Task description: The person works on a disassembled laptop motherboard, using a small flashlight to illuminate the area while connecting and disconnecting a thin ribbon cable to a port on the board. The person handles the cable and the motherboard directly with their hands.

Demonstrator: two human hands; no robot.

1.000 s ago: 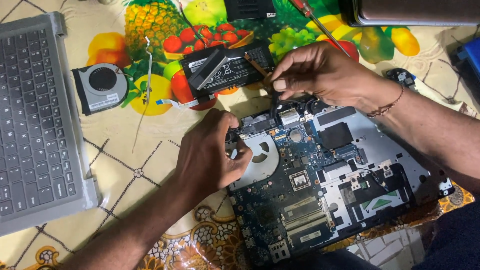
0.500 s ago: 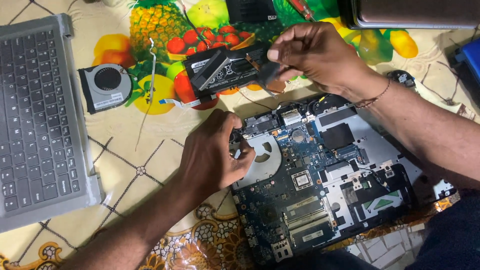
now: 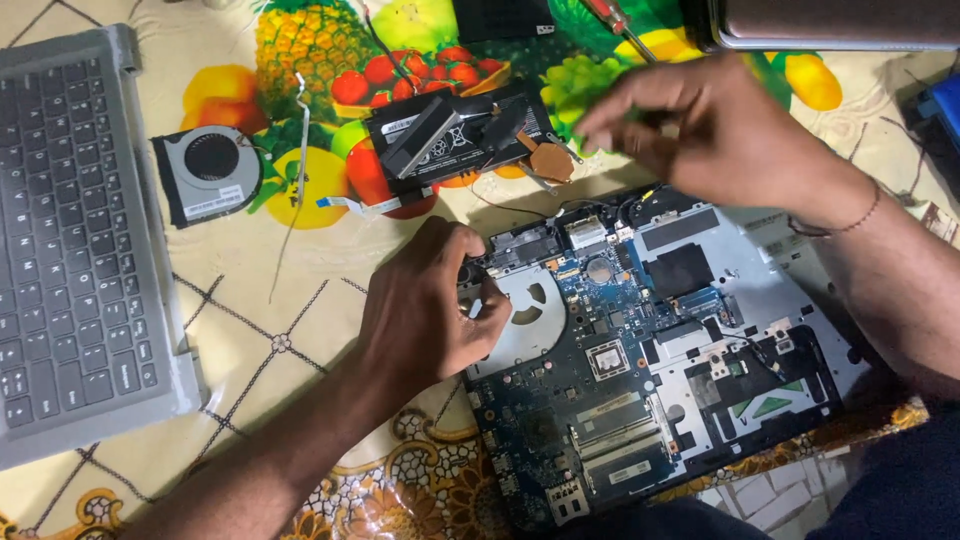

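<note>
An opened laptop base (image 3: 770,290) with its blue motherboard (image 3: 590,400) lies on a fruit-print tablecloth. My left hand (image 3: 425,315) rests on the board's left edge, fingers curled down over the rim beside the round fan cutout (image 3: 530,310). My right hand (image 3: 700,130) hovers above the base's far edge, blurred, fingers loosely apart with nothing seen in them. Just left of it, a black heat sink with a copper plate (image 3: 550,160) lies across a black rectangular part (image 3: 440,150).
A grey keyboard cover (image 3: 80,250) lies at the left. A loose cooling fan (image 3: 210,175) and a thin ribbon cable (image 3: 350,205) lie behind my left hand. A red-handled screwdriver (image 3: 612,15), a silver device (image 3: 840,25) and a blue object (image 3: 940,100) are at the back right.
My right hand carried the heat sink from the board up onto the black part, let go, and has drawn back to the right. My left hand stayed on the board's edge.
</note>
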